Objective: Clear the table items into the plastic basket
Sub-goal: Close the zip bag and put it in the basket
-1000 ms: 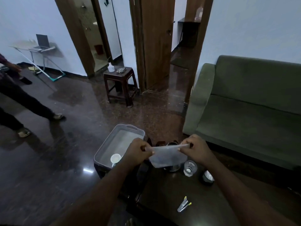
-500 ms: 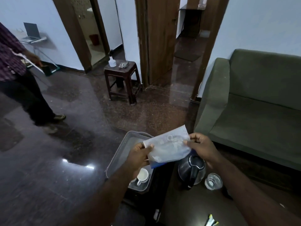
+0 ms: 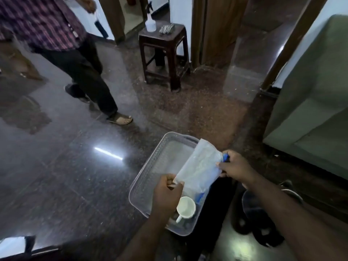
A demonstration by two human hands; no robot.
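Both hands gripping a plastic pouch over the plastic basket

Left hand pinches its near corner, right hand its far edge; white mug sits inside the basket.

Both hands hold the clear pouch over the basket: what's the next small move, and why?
Probably lower and release it. The left hand and right hand hold the pouch stretched above the basket, whose far half looks bare; the white cup sits near.

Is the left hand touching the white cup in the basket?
Cannot tell. In the head view the left hand overlaps the white cup lying in the basket while gripping the plastic pouch; no gap or contact shows plainly.
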